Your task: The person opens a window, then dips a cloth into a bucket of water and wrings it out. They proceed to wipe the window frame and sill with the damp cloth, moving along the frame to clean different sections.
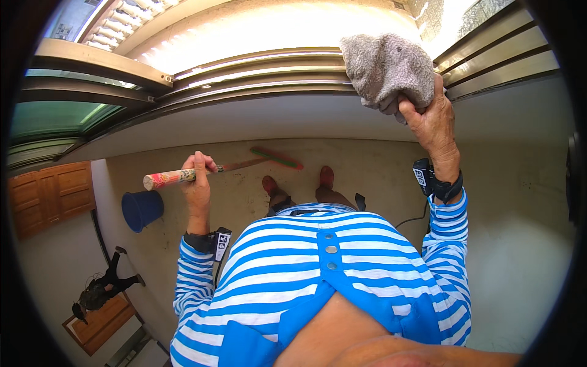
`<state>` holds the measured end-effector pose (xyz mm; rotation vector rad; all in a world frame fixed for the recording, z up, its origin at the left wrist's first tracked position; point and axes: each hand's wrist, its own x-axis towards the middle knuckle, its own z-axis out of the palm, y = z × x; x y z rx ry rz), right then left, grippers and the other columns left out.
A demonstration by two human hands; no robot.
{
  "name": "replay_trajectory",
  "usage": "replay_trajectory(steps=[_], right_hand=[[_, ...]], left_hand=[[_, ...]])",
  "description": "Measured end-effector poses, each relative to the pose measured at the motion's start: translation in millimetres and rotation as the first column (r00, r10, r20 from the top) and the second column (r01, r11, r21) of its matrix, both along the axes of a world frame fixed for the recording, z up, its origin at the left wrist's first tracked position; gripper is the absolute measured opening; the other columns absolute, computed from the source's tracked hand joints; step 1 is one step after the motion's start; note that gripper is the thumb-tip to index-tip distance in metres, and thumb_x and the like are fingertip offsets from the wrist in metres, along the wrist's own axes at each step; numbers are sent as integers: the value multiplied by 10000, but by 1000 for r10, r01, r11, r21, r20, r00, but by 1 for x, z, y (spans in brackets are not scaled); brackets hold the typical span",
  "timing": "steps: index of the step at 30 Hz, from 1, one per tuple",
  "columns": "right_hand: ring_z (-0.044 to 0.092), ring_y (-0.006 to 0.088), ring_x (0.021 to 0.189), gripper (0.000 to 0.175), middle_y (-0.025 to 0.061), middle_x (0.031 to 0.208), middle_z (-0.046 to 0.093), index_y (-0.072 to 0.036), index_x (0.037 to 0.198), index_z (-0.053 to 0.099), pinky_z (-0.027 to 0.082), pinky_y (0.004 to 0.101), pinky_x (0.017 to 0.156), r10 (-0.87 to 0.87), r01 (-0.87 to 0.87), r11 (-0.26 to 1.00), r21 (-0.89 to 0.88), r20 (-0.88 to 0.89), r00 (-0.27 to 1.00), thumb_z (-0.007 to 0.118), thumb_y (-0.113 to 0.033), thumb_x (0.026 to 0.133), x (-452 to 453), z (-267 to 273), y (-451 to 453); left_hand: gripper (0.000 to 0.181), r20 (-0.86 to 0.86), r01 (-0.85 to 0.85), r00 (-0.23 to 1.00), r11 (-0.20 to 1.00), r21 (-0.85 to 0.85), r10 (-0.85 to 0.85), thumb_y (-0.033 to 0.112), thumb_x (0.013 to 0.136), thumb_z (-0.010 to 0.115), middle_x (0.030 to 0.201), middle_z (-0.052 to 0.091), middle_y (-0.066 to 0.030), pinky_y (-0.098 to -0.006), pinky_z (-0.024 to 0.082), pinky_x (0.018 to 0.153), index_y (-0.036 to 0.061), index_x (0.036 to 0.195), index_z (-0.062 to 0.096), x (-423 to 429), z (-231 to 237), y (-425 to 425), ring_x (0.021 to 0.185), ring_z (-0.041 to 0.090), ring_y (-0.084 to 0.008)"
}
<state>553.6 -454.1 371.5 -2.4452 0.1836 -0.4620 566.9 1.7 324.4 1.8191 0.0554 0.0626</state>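
My right hand point(433, 119) grips a bunched grey terry cloth point(390, 69), which lies over the right end of a metal sliding-window track point(275, 71), by the window frame's side. Part of the cloth hangs below the sill edge. With my left hand point(198, 176) I hold a wooden broom handle point(169, 178) wrapped in a coloured floral pattern near its top. The handle slopes down and away to a broom head point(277, 158) with red and green parts, resting on the floor close to the wall.
A blue bucket point(142, 211) stands on the floor at left. Sliding window panes point(64, 117) are stacked left of the opening. A person point(101, 289) stands farther back, near a wooden door point(98, 325). Wooden panelled doors point(52, 197) are at left. My red shoes point(326, 176) face the wall.
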Motion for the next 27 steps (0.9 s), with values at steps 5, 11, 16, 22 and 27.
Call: replay_trajectory(steps=[5, 11, 16, 22, 27], right_hand=[[618, 418, 906, 657, 219, 935, 657, -22, 1208, 483, 494, 462, 800, 113, -108, 993, -55, 89, 990, 721, -402, 728, 32, -21, 33], [654, 341, 767, 584, 162, 788, 668, -11, 1101, 490, 496, 411, 729, 461, -444, 881, -165, 91, 882, 738, -363, 706, 95, -26, 147], [651, 360, 765, 627, 204, 776, 656, 31, 1102, 460, 479, 423, 708, 574, -569, 816, -98, 30, 818, 738, -386, 725, 144, -33, 242], [642, 317, 813, 627, 150, 838, 676, -12, 1065, 439, 448, 397, 792, 514, -513, 856, -58, 188, 837, 783, -368, 681, 150, -44, 267], [619, 225, 1012, 645, 156, 1094, 612, -17, 1250, 412, 524, 352, 818, 341, -426, 687, 589, 256, 904, 772, -124, 725, 121, -48, 238]], left_hand=[[338, 15, -37, 999, 999, -37, 38, 279, 1009, 508, 724, 562, -25, -259, 462, 668, 35, 786, 576, -1, -19, 19, 676, 540, -104], [349, 46, 1, 999, 998, -59, 2, 273, 1029, 452, 762, 561, -49, -282, 475, 672, 31, 807, 568, -3, -32, 39, 688, 559, -129], [335, 52, 79, 996, 986, -145, -72, 271, 1015, 488, 766, 554, -50, -274, 460, 660, 29, 797, 567, 0, -46, 50, 697, 553, -126], [288, 47, 174, 985, 968, -179, -168, 195, 975, 561, 738, 557, -54, -258, 445, 631, 14, 750, 565, 6, -56, 63, 678, 526, -119], [291, 89, 236, 970, 960, -154, -224, 187, 984, 532, 759, 546, -62, -258, 437, 641, 13, 752, 549, 11, -57, 62, 681, 520, -128]])
